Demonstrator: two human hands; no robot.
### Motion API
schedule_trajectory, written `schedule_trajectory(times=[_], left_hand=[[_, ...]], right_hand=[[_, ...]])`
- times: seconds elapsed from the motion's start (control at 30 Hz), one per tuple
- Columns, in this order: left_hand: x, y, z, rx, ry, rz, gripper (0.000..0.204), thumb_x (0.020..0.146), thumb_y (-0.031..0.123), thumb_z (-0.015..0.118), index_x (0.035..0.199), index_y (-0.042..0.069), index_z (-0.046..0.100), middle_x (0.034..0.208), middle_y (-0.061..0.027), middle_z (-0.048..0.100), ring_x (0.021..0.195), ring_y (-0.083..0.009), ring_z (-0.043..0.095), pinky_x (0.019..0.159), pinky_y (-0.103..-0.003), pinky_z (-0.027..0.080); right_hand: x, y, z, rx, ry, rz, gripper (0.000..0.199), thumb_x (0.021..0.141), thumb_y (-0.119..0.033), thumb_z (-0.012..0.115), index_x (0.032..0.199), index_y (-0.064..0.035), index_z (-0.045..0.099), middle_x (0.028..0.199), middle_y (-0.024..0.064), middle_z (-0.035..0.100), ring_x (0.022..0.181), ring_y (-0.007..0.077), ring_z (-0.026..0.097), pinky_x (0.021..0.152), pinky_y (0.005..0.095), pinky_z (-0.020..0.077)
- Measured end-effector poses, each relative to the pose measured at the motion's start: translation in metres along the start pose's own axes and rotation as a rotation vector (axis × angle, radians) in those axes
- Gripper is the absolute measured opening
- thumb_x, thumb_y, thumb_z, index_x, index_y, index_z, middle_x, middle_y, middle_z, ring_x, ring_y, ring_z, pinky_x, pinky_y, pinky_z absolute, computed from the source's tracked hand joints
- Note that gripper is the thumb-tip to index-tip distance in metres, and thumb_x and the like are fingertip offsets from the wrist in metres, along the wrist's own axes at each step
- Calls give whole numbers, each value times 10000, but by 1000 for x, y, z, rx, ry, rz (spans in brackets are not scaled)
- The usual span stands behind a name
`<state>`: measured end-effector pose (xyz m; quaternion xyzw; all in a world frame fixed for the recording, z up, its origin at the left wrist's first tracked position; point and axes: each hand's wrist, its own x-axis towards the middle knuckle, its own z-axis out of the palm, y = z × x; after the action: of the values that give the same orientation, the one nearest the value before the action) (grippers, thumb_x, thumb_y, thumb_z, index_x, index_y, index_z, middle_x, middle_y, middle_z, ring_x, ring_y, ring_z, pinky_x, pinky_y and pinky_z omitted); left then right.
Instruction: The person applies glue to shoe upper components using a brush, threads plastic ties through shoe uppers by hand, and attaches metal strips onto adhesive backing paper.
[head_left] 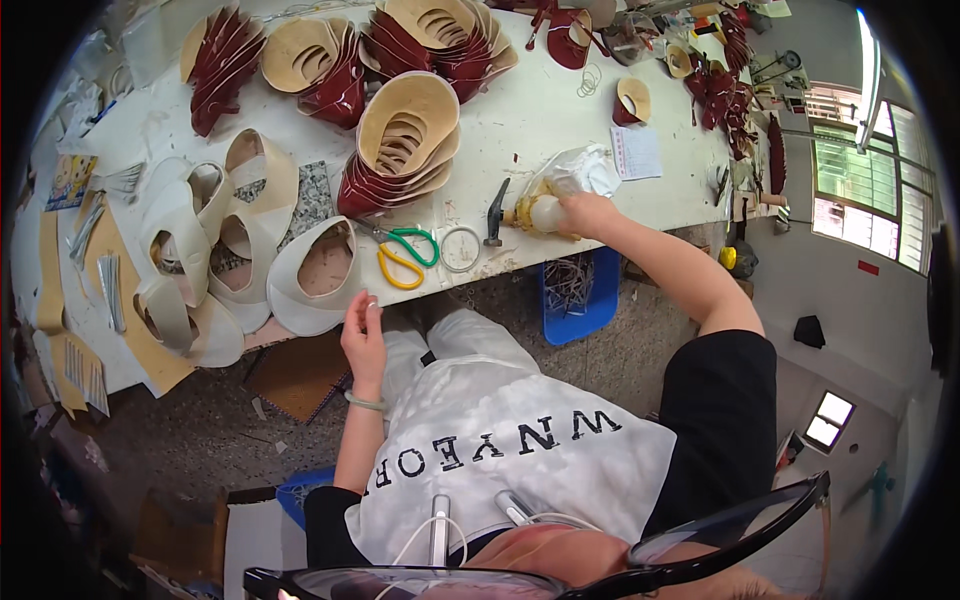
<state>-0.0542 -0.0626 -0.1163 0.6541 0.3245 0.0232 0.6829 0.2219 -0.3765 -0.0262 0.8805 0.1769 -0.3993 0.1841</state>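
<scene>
White surface (pixel 520 130); left hand (pixel 363 335) empty, half-curled, just beside a white curved piece (pixel 290 285). Right hand (pixel 588 217) grips what looks like a pale container (pixel 546 213), hammer (pixel 494 218) just left; a careless leftward shove could knock the hammer off the near edge.

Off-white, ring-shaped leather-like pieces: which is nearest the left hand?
The rightmost off-white piece, beside the bare left hand; the others lie farther left.

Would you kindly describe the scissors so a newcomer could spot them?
On the white table, look between the left hand and right hand. The scissors lie left of a thin ring, set apart by one green and one yellow handle.
</scene>
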Motion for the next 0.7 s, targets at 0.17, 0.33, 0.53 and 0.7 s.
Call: schedule_trajectory(times=[0.17,0.33,0.53,0.7], left_hand=[[0,0,24,-89,-91,-130,287,963,132,510,1198,-30,538,1025,-76,625,862,-108,587,793,-243,479],[7,7,46,-85,-159,-110,275,963,134,512,1185,-23,548,993,-78,637,835,-104,586,772,-236,478],[14,5,72,-119,-206,-94,272,946,145,545,1170,-7,569,954,-55,647,803,-95,593,744,-227,476],[16,5,101,-112,-301,-112,279,943,162,551,1167,-5,568,909,-29,623,791,-83,569,742,-224,466]], right_hand=[[-1,-11,2,-42,-26,-30,374,800,-309,576,1048,-29,591,894,178,675,799,326,668,698,434,539],[4,-18,10,-44,-11,4,304,819,-207,536,1026,12,578,869,183,676,801,323,675,687,433,540],[5,-23,-14,-49,-90,-53,191,796,-80,565,928,-24,690,955,143,690,891,298,677,705,399,554],[0,-20,-22,-50,-49,-93,194,785,-78,571,925,-48,703,985,121,687,917,290,669,701,400,553]])
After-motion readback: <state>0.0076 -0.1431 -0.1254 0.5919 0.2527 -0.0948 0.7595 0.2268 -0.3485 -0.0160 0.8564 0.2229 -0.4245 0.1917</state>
